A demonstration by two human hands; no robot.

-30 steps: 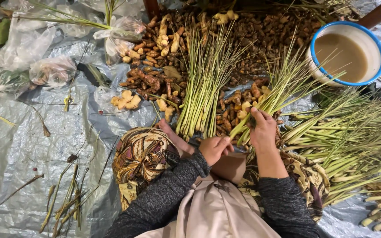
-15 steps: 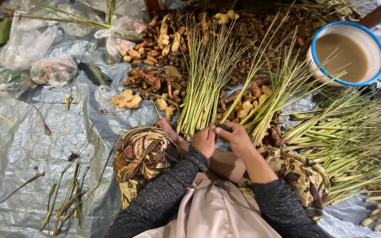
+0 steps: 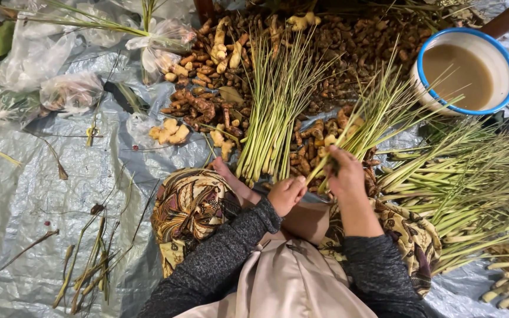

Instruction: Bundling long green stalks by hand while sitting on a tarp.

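We were gathering lemongrass stalks into a small bunch [image 3: 365,128], its cut ends just in front of our lap over the pile of roots [image 3: 319,138]. Our right hand [image 3: 344,174] was closed around the lower ends, while our left hand [image 3: 287,194] lay curled beside it, its fingers pressed together, whether on a stalk we could not tell. We judged the next move called for evening the cut ends without loosening the hold.
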